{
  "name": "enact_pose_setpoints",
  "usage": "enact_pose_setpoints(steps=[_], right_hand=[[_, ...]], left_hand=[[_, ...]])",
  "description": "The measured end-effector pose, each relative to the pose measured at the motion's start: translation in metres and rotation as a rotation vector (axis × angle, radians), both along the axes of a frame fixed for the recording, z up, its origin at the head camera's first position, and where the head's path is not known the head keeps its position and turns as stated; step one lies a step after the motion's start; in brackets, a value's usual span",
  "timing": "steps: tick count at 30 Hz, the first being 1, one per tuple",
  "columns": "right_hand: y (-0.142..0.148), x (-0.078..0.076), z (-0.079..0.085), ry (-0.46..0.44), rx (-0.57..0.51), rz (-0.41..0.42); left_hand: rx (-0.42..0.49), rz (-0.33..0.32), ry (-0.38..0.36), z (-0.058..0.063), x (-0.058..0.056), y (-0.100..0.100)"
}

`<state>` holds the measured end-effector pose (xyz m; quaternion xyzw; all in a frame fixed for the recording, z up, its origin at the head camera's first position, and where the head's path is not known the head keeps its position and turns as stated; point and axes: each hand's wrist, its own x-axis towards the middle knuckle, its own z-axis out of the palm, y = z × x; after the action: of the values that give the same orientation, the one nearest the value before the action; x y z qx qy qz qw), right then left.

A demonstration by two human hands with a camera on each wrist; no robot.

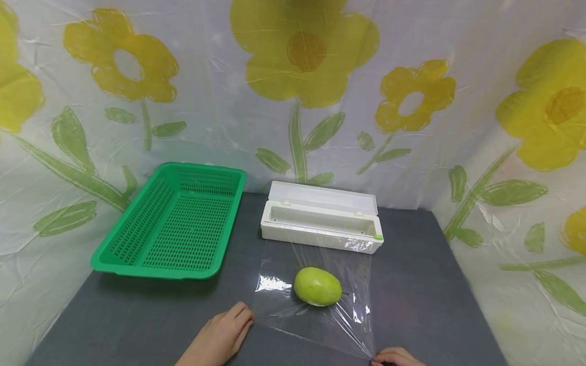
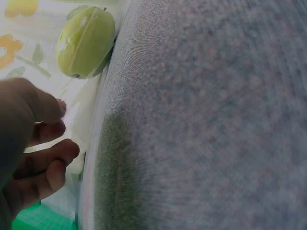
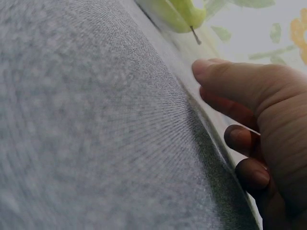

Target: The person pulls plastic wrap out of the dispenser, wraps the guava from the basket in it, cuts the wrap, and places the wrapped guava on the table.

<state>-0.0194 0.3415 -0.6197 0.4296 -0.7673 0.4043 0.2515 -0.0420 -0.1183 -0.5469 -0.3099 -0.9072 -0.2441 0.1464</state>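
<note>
A green pear lies on its side at the middle of a sheet of clear cling film, its stem toward the right. The film runs from a white cling film dispenser with its lid raised. At the near left corner of the film, my left hand pinches the edge between thumb and fingers. My right hand pinches the near right corner, where creases gather toward the pear. Both wrist views show thumb and forefinger close together. Whether film covers the pear's top, I cannot tell.
To the left a green plastic basket with slotted walls sits on the dark grey table. Behind and beside the table hangs a white sheet printed with yellow flowers. A small green tab sits on the dispenser's right end.
</note>
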Motion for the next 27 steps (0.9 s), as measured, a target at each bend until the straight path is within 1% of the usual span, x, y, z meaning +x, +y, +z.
enact_pose_setpoints(steps=[2, 4, 6, 8, 10, 13, 15, 18, 20, 23, 25, 27], right_hand=[[-0.012, 0.012, 0.012, -0.055, -0.063, -0.162], [-0.022, 0.025, 0.022, -0.144, -0.093, -0.387], [-0.028, 0.031, 0.029, -0.214, -0.077, -0.521], [-0.031, 0.033, 0.033, -0.244, -0.072, -0.594], [-0.032, 0.031, 0.035, -0.218, -0.068, -0.622], [-0.033, 0.029, 0.039, -0.164, -0.084, -0.631], [-0.034, 0.029, 0.043, -0.153, -0.079, -0.659], [-0.037, 0.03, 0.051, -0.181, -0.062, -0.71], [-0.039, 0.032, 0.056, -0.224, -0.042, -0.742], [-0.04, 0.032, 0.06, -0.264, -0.051, -0.755], [-0.041, 0.031, 0.061, -0.268, -0.065, -0.757], [-0.042, 0.028, 0.061, -0.247, -0.097, -0.754]], left_hand=[[0.047, -0.011, 0.043, 0.0, -0.001, 0.001], [0.083, -0.012, 0.097, 0.0, -0.002, 0.002], [0.101, 0.002, 0.143, -0.001, -0.004, 0.004], [0.114, 0.02, 0.173, -0.001, -0.006, 0.006], [0.115, 0.048, 0.196, 0.0, -0.007, 0.008], [0.124, 0.083, 0.226, 0.002, -0.008, 0.012], [0.13, 0.103, 0.242, 0.004, -0.009, 0.014], [0.149, 0.12, 0.257, 0.006, -0.009, 0.016], [0.164, 0.124, 0.271, 0.007, -0.01, 0.017], [0.189, 0.123, 0.291, 0.009, -0.011, 0.017], [0.202, 0.119, 0.306, 0.01, -0.012, 0.018], [0.214, 0.113, 0.32, 0.01, -0.013, 0.018]])
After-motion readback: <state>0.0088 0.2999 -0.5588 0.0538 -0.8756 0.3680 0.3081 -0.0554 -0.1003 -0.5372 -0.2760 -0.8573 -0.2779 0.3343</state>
